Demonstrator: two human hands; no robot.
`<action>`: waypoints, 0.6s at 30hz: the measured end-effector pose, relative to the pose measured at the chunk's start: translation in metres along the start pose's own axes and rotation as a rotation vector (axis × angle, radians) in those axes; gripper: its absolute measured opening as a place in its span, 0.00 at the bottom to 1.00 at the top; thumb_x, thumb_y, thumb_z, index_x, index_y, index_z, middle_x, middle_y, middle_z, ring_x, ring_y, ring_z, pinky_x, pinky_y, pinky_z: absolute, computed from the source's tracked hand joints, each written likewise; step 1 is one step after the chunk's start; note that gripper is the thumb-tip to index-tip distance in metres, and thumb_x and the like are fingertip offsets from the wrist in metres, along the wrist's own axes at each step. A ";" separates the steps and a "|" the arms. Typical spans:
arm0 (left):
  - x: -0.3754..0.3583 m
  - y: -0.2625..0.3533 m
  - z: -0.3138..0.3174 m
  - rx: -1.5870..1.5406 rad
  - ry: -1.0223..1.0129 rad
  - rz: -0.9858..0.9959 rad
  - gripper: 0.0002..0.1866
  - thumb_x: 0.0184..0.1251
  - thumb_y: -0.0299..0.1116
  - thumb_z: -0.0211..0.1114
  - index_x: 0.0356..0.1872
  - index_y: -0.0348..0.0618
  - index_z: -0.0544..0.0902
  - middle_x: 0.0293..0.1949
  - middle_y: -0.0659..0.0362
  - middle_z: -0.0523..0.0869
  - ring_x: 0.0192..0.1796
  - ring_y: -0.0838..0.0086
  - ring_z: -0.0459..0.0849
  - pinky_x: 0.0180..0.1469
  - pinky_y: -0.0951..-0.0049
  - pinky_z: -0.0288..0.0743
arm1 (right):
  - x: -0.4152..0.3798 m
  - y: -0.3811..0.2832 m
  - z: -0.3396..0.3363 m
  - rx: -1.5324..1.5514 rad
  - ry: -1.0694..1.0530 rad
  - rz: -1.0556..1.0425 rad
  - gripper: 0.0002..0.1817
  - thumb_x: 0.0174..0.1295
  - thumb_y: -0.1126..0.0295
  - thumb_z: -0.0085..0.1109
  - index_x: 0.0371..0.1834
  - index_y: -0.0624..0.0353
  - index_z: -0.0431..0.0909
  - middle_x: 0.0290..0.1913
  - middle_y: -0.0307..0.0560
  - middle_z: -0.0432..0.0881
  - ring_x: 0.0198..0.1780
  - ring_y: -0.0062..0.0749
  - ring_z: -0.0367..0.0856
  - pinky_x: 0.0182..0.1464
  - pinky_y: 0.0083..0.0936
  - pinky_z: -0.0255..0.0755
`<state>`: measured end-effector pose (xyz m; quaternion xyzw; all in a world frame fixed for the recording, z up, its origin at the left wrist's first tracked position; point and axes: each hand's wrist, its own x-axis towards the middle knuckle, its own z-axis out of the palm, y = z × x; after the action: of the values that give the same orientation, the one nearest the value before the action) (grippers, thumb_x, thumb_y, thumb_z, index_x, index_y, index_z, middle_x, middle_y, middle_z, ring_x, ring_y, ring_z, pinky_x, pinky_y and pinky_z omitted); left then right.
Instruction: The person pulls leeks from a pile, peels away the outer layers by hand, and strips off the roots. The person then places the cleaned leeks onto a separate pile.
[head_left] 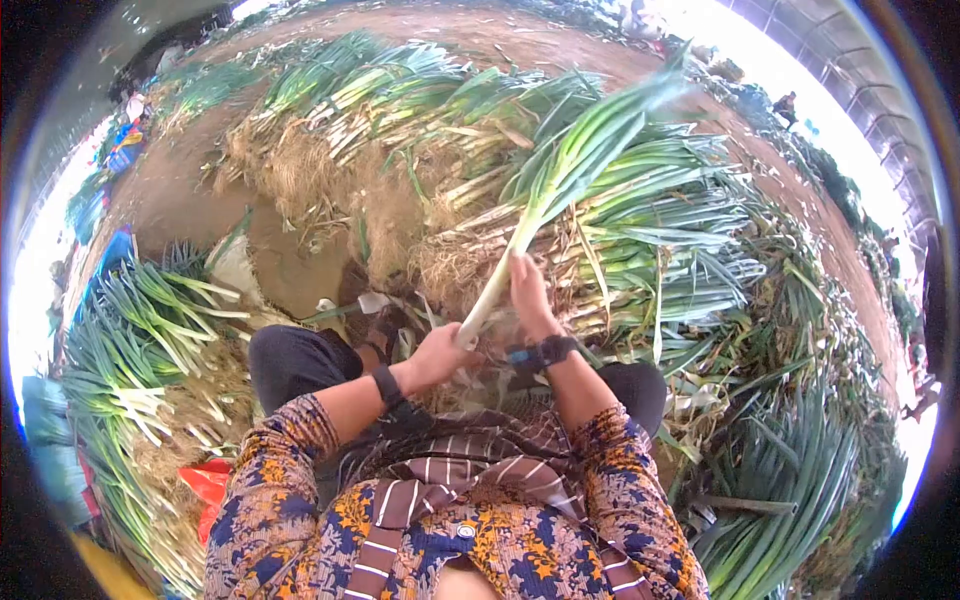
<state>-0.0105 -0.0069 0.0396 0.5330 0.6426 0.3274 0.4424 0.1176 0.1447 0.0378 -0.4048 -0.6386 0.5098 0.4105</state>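
A long leek [545, 205] slants up and away in front of me, its white shaft low and its green leaves fanned at the top. My left hand [437, 357] is closed around the lower end of the shaft. Higher up, my right hand [530, 296] lies against the right side of the shaft, fingers stretched along it and not wrapped round. Just beyond both hands, a row of leeks [650, 225] with dry, tangled roots [375, 215] spreads across the ground.
White-stemmed leeks [165, 330] lie in a pile on my left, near a red plastic piece [208, 485]. More green leaves [790, 490] are heaped at lower right, with a stick-like piece [750, 505] on them. Bare brown soil [175, 205] shows at upper left. A distant person [786, 106] is at upper right.
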 end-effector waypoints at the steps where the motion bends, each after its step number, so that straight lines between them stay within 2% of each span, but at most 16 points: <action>1: 0.009 -0.007 0.002 0.062 0.009 -0.002 0.22 0.50 0.41 0.73 0.39 0.34 0.78 0.30 0.59 0.81 0.34 0.78 0.77 0.39 0.72 0.73 | -0.007 0.028 0.001 0.050 -0.048 0.045 0.20 0.70 0.57 0.45 0.40 0.67 0.74 0.31 0.42 0.78 0.34 0.23 0.73 0.37 0.23 0.69; 2: 0.016 -0.013 0.005 0.124 0.017 -0.006 0.23 0.50 0.41 0.73 0.39 0.33 0.78 0.31 0.58 0.82 0.35 0.78 0.78 0.39 0.72 0.73 | -0.021 0.039 0.005 0.102 -0.095 0.093 0.18 0.69 0.59 0.48 0.41 0.68 0.75 0.32 0.43 0.79 0.34 0.24 0.75 0.38 0.24 0.70; 4: 0.024 -0.011 0.002 0.162 -0.122 -0.054 0.22 0.50 0.40 0.71 0.41 0.33 0.79 0.32 0.57 0.83 0.35 0.76 0.79 0.40 0.70 0.73 | -0.040 0.074 0.013 0.229 -0.178 0.324 0.17 0.67 0.60 0.52 0.44 0.67 0.73 0.34 0.43 0.79 0.36 0.27 0.79 0.36 0.24 0.76; 5: 0.029 -0.022 0.006 0.139 -0.147 -0.089 0.21 0.52 0.38 0.70 0.41 0.33 0.79 0.32 0.58 0.82 0.35 0.77 0.78 0.40 0.71 0.73 | -0.048 0.088 0.011 0.268 -0.284 0.411 0.18 0.65 0.60 0.54 0.46 0.67 0.73 0.35 0.41 0.79 0.35 0.26 0.79 0.37 0.24 0.77; 8: 0.033 -0.043 0.016 -0.073 -0.102 -0.172 0.17 0.56 0.37 0.65 0.42 0.35 0.79 0.33 0.62 0.80 0.35 0.79 0.75 0.39 0.75 0.70 | -0.074 0.068 0.007 0.312 -0.372 0.421 0.19 0.65 0.60 0.54 0.47 0.67 0.75 0.36 0.40 0.79 0.34 0.25 0.78 0.36 0.22 0.77; 9: 0.031 -0.047 0.017 -0.167 -0.065 -0.198 0.16 0.57 0.36 0.63 0.42 0.36 0.79 0.33 0.63 0.79 0.35 0.79 0.74 0.39 0.76 0.69 | -0.074 0.068 0.005 0.200 -0.427 0.425 0.20 0.64 0.58 0.55 0.47 0.66 0.77 0.36 0.39 0.79 0.33 0.22 0.77 0.34 0.20 0.74; 12: 0.029 -0.049 0.000 -0.573 -0.237 -0.277 0.15 0.60 0.35 0.57 0.44 0.37 0.78 0.34 0.64 0.77 0.36 0.80 0.72 0.38 0.78 0.67 | -0.089 0.037 0.004 0.249 -0.430 0.454 0.20 0.63 0.62 0.58 0.47 0.72 0.77 0.39 0.44 0.83 0.38 0.23 0.79 0.41 0.20 0.73; 13: 0.017 -0.039 -0.007 -0.516 -0.247 -0.221 0.15 0.61 0.36 0.56 0.45 0.38 0.77 0.33 0.65 0.77 0.34 0.82 0.71 0.35 0.79 0.66 | -0.093 0.030 0.005 0.307 -0.451 0.450 0.21 0.63 0.56 0.57 0.46 0.66 0.78 0.33 0.37 0.79 0.31 0.18 0.73 0.30 0.17 0.66; 16: 0.015 -0.038 -0.011 -0.423 -0.324 -0.177 0.14 0.60 0.34 0.56 0.44 0.39 0.77 0.32 0.67 0.76 0.31 0.83 0.70 0.32 0.80 0.65 | -0.097 0.037 0.012 0.273 -0.446 0.520 0.22 0.63 0.57 0.57 0.46 0.68 0.78 0.34 0.37 0.79 0.30 0.17 0.72 0.30 0.16 0.65; 18: 0.016 -0.039 -0.007 -0.349 -0.281 -0.211 0.13 0.59 0.33 0.57 0.43 0.39 0.77 0.31 0.68 0.75 0.30 0.83 0.70 0.30 0.81 0.64 | -0.099 0.029 0.012 0.218 -0.441 0.520 0.21 0.63 0.58 0.57 0.46 0.68 0.78 0.34 0.37 0.79 0.30 0.17 0.72 0.30 0.16 0.65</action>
<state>-0.0334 0.0008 0.0041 0.4187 0.5604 0.3081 0.6447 0.1422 0.0532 -0.0037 -0.3879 -0.5293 0.7374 0.1602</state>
